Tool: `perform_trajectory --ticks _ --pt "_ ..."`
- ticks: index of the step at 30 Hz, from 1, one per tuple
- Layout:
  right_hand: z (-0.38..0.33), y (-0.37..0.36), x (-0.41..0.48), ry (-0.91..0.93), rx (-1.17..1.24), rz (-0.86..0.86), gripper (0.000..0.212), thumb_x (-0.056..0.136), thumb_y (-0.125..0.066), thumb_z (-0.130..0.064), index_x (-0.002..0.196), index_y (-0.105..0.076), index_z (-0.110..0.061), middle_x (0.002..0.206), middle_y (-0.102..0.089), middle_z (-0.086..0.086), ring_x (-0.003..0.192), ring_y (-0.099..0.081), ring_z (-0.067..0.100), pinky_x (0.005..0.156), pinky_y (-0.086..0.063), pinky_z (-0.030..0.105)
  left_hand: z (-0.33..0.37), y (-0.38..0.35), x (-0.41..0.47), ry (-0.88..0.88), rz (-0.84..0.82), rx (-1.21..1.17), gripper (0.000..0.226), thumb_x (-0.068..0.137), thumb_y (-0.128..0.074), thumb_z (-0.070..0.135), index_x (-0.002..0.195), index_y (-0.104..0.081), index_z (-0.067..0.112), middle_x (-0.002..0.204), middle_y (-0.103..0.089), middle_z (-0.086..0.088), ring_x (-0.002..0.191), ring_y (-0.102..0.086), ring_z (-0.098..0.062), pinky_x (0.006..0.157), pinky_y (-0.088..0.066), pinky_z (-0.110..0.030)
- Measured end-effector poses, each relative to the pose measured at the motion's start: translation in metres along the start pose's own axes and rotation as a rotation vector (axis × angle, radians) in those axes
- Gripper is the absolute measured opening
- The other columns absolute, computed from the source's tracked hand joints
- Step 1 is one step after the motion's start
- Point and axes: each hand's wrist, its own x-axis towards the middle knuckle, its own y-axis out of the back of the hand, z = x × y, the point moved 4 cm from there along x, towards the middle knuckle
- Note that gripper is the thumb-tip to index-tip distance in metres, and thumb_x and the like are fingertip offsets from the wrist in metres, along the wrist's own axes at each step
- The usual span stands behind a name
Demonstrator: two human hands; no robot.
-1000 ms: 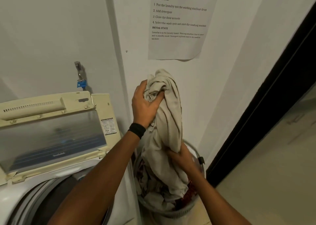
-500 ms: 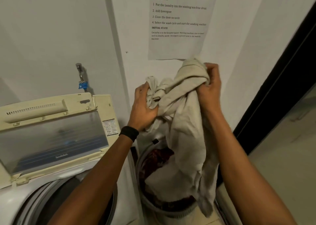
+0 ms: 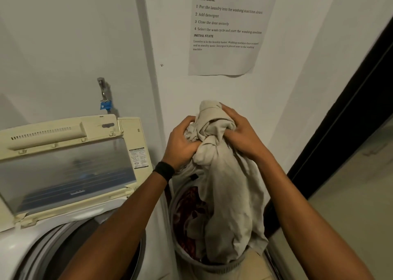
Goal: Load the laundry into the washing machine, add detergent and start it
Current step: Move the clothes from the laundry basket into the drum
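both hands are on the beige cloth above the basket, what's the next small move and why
Probably lift the crumpled beige cloth higher and swing it left over the open drum of the white washing machine. The left hand and right hand grip its bunched top, but its tail hangs into the grey laundry basket, and the cream lid stands open.

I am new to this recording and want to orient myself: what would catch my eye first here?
First, a bunched beige cloth at centre right, held by the person's left grip and right grip, its lower end hanging into the laundry basket below. At left, the washing machine stands with its lid raised. A printed sheet hangs on the wall above.
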Motion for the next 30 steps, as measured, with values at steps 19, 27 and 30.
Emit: perform_trajectory --ticks 19,27,30 --pt "-0.013 0.066 -0.037 -0.075 0.254 0.568 0.044 0.093 -0.061 -0.009 0.134 -0.045 -0.012 0.112 -0.07 -0.009 0.103 -0.068 0.01 0.088 -0.056 0.029 -0.035 0.038 -0.02 0.134 0.02 0.304 0.065 0.073 -0.087 0.055 0.125 -0.052 0.035 0.1 -0.075 0.009 0.092 -0.072 -0.013 0.08 -0.061 -0.047" --pt "-0.01 -0.04 -0.008 -0.245 0.32 0.19 0.04 0.089 -0.068 -0.023 0.129 -0.067 -0.021 0.132 -0.068 0.005 0.12 -0.066 0.018 0.106 -0.053 0.043 -0.015 -0.003 -0.015 0.11 -0.111 0.134 0.115 0.065 -0.083 0.067 0.16 -0.029 0.029 0.154 -0.05 0.001 0.139 -0.05 -0.013 0.118 -0.042 -0.042" --pt "-0.003 -0.032 -0.005 -0.27 0.355 0.095 0.042 0.089 -0.065 -0.022 0.13 -0.068 -0.016 0.122 -0.073 0.004 0.114 -0.07 0.02 0.099 -0.057 0.04 -0.007 0.003 -0.016 0.032 -0.052 0.079 0.085 0.077 -0.08 0.064 0.149 -0.047 0.035 0.147 -0.057 0.012 0.137 -0.053 -0.006 0.118 -0.043 -0.037"
